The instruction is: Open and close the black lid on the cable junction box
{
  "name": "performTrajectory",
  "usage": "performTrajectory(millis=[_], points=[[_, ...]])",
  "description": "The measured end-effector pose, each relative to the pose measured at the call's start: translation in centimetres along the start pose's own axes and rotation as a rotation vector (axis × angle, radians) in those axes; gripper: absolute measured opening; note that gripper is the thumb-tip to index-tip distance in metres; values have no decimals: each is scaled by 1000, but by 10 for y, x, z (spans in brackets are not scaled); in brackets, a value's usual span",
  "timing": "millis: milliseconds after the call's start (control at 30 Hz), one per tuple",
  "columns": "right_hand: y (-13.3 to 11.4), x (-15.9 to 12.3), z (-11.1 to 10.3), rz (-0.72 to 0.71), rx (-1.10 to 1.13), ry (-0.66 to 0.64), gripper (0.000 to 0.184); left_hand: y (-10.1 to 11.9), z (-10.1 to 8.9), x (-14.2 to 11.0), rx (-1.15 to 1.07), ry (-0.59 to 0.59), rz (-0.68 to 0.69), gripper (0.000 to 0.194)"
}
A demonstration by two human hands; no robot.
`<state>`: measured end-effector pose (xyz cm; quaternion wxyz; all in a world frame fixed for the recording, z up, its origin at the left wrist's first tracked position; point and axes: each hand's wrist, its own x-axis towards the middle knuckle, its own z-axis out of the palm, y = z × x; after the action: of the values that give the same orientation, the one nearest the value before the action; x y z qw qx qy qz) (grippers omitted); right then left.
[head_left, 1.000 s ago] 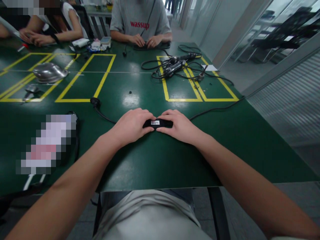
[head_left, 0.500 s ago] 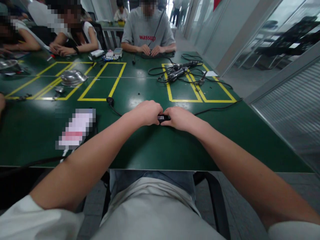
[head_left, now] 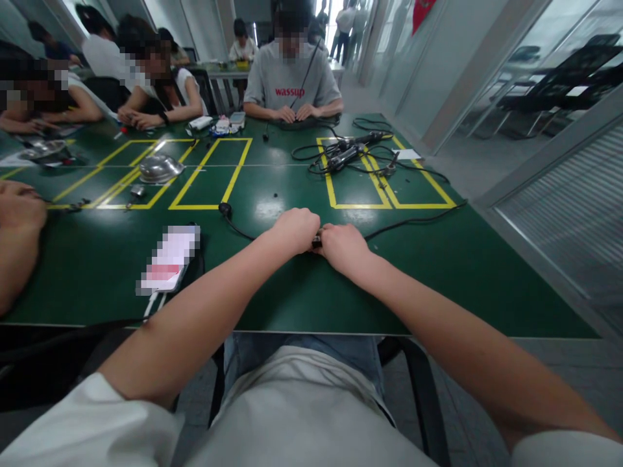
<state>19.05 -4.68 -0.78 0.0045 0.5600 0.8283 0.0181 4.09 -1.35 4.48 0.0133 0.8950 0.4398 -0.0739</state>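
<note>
A small black block [head_left: 317, 242] on a black cable, perhaps an inline adapter, shows only as a sliver between my hands just above or on the green table. My left hand [head_left: 298, 231] closes on its left end, with the fingertips hidden. From the other side my right hand [head_left: 342, 246] grips it, fingers curled and nearly touching the left. A black cable [head_left: 409, 224] runs away from the right hand across the table. Left of my hands, another length of cable ends in a black plug [head_left: 224, 209].
A phone [head_left: 171, 259] with a white lead lies by my left forearm. Metal bowl-shaped part [head_left: 160, 168], yellow tape boxes and tangled black cables with cylindrical tools [head_left: 345, 157] lie farther back. A co-worker's arm [head_left: 19, 240] rests at left; another person [head_left: 294, 84] sits opposite.
My hands have closed in around the black block, covering its white label. The view has shifted, so the tabletop items appear lower and slightly right. A co-worker's arm shows more at left.
</note>
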Motion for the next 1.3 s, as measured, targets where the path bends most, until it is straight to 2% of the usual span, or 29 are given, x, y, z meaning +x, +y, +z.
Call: performTrajectory(millis=[200, 300, 367, 467, 600, 667, 767, 933, 1000, 1133, 1233, 1300], points=[[12, -6, 4, -64, 23, -8, 27, 2, 7, -10, -23, 31, -5, 14], [16, -10, 13, -111, 132, 60, 29, 1, 20, -19, -53, 71, -6, 11], [19, -12, 20, -125, 198, 99, 37, 0, 31, -27, -78, 98, -6, 12], [22, -14, 30, -161, 216, 110, 46, 1, 54, -37, -122, 153, 8, 31], [22, -19, 42, -179, 205, 148, 50, 8, 89, -47, -233, 360, -15, 44], [20, -23, 45, -175, 203, 148, 51, 9, 100, -50, -277, 409, -17, 47], [21, -26, 48, -180, 206, 142, 53, 4, 98, -51, -348, 382, -10, 46], [35, -18, 46, -245, 326, 138, 58, -18, 74, -41, -438, 291, 82, 33], [40, -13, 46, -245, 390, 133, 56, -27, 69, -35, -464, 249, 128, 25], [45, -9, 50, -228, 502, 141, 32, -37, 75, -32, -517, 239, 159, 32], [46, -10, 52, -249, 541, 157, 28, -41, 79, -32, -536, 238, 163, 46], [47, -11, 51, -255, 538, 168, 29, -43, 79, -30, -539, 226, 162, 43]])
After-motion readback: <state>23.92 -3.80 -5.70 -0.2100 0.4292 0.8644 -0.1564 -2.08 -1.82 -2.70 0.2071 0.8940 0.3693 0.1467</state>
